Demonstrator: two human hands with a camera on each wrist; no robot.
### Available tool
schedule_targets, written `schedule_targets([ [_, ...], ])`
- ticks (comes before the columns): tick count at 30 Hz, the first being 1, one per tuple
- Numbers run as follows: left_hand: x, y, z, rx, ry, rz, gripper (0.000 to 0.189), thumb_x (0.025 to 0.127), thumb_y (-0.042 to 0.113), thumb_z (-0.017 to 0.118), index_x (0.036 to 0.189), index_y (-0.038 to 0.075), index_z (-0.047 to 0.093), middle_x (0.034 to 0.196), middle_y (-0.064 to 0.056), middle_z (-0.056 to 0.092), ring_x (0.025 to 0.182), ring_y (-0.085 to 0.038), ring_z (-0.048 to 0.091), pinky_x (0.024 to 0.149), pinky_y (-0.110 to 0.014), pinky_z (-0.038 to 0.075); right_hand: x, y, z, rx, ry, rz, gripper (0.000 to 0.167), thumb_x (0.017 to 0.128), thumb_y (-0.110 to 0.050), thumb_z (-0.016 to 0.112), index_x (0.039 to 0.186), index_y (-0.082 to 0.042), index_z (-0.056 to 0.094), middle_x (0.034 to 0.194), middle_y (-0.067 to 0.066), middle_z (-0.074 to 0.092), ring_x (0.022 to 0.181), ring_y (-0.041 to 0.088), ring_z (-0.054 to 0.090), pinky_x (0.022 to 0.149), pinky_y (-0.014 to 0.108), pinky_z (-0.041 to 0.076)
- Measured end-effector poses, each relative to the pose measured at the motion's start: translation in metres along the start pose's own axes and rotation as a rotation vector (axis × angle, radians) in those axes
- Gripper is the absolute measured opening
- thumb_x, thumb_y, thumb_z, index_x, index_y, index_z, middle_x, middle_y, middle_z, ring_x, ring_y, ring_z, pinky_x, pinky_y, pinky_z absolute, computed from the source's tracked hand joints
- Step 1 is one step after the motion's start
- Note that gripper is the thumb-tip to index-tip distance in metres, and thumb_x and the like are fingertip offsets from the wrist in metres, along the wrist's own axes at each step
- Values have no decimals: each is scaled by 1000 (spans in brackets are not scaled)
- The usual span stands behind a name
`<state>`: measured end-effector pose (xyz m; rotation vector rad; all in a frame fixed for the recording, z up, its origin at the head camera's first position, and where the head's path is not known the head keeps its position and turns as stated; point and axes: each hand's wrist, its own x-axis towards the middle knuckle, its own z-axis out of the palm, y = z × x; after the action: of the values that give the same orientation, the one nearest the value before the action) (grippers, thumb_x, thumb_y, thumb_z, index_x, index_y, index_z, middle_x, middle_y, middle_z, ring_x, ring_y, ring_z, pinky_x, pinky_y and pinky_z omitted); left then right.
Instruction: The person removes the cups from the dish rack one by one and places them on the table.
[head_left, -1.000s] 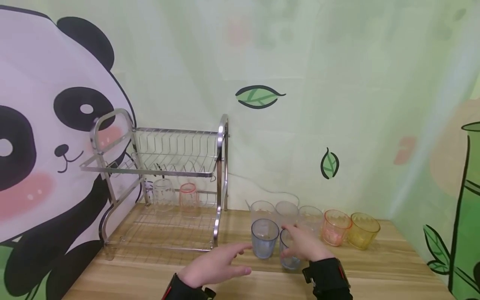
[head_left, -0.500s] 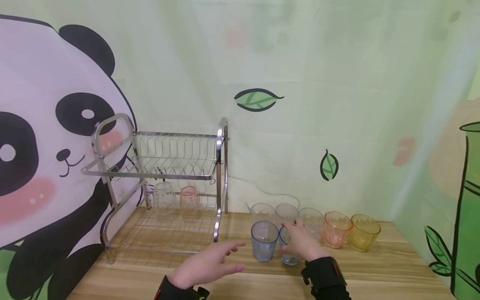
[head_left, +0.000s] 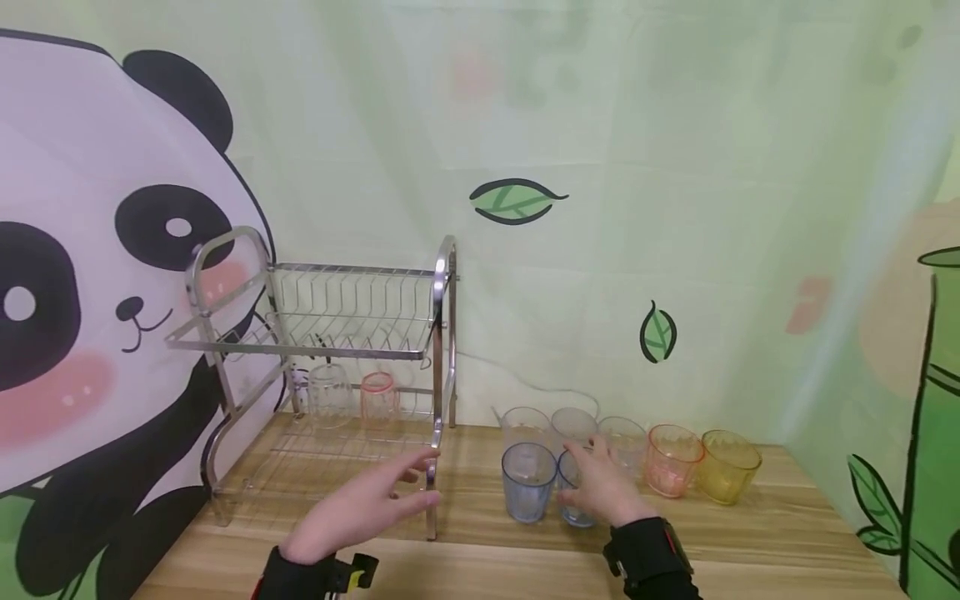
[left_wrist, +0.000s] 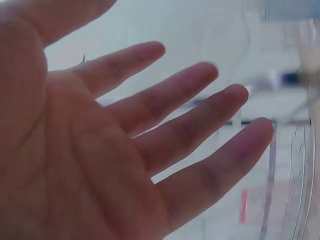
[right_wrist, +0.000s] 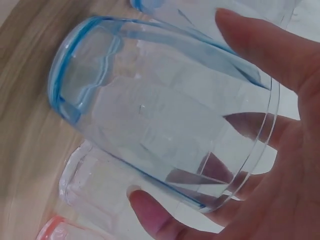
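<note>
My right hand (head_left: 600, 487) holds a blue-tinted drinking glass (right_wrist: 115, 95). In the right wrist view the thumb lies along one side of the glass and the fingers wrap round the other, near the rim. The glass stands upright on the wooden table in the head view, partly hidden by the hand. A second blue glass (head_left: 528, 492) stands just left of it. My left hand (head_left: 360, 508) hovers in front of the dish rack (head_left: 438, 367), empty, palm facing right. Its spread fingers (left_wrist: 200, 125) show in the left wrist view.
Behind the blue glasses stand several clear glasses (head_left: 525, 423). A red-tinted glass (head_left: 675, 467) and a yellow glass (head_left: 727, 471) are to the right. On the rack's lower tier sit an upside-down clear glass (head_left: 328, 398) and an upside-down red-rimmed glass (head_left: 379, 402).
My left hand has drawn away leftward from the blue glasses towards the rack. The glass in my right hand has shifted slightly back, closer in line with its blue neighbour.
</note>
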<state>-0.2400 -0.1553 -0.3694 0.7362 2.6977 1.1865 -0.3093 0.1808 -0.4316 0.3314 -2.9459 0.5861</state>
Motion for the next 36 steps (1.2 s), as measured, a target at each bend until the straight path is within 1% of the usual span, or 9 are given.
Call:
schedule_targets([
  [4,-3,-14,-13,36,86,-83,65,93,47,62,148,18,43,144,-14,48,125,-36,49,92,-60,45,-3,1,-3,7,-5,-23,83,72,-29,88,142,-7,49,145,33,28,129,56,32,88,67,43],
  [7,1,-27,-21,105,131,-86,67,94,45,62,149,14,40,148,-20,40,129,-43,44,96,-65,40,-8,2,-9,2,-13,-60,88,70,-34,89,143,-7,47,148,34,25,130,57,29,92,70,39],
  [10,9,-43,-28,210,167,-98,67,95,35,64,149,8,38,149,-30,31,129,-50,39,97,-67,38,-13,5,-19,-4,-14,-131,90,69,-37,89,143,-7,47,149,35,24,132,59,26,95,72,34],
  [16,32,-72,-39,408,190,-151,66,91,19,70,146,-1,39,145,-41,25,129,-57,33,97,-68,36,-27,17,-40,-50,-21,-266,92,70,-40,88,144,-5,46,149,36,26,133,56,26,97,69,35],
  [22,61,-81,-52,502,147,-98,61,89,14,73,141,-1,45,141,-39,33,127,-54,38,98,-64,38,-38,38,-63,-126,-34,-289,97,68,-57,82,144,-8,48,149,32,29,134,53,28,96,68,36],
  [24,73,-83,-56,518,145,-60,62,88,11,73,142,-1,46,141,-37,35,127,-53,40,97,-62,40,-40,45,-69,-145,-42,-288,98,69,-60,80,145,-9,46,150,31,28,135,53,26,98,70,33],
  [27,89,-88,-59,540,148,-43,61,87,8,73,142,0,46,142,-35,36,128,-52,38,97,-61,41,-45,51,-76,-152,-48,-306,100,69,-59,80,148,-10,42,151,32,26,134,55,26,96,74,30],
  [31,108,-95,-65,572,174,-100,58,89,5,69,142,1,47,144,-35,32,129,-54,36,94,-64,42,-50,57,-81,-167,-58,-333,100,70,-56,80,150,-11,39,150,33,27,134,56,27,95,76,29],
  [36,128,-110,-73,630,204,-150,65,89,8,67,147,2,40,148,-38,25,131,-56,32,94,-64,41,-56,64,-84,-163,-69,-321,97,74,-60,75,150,-13,38,151,32,27,135,54,27,95,76,28],
])
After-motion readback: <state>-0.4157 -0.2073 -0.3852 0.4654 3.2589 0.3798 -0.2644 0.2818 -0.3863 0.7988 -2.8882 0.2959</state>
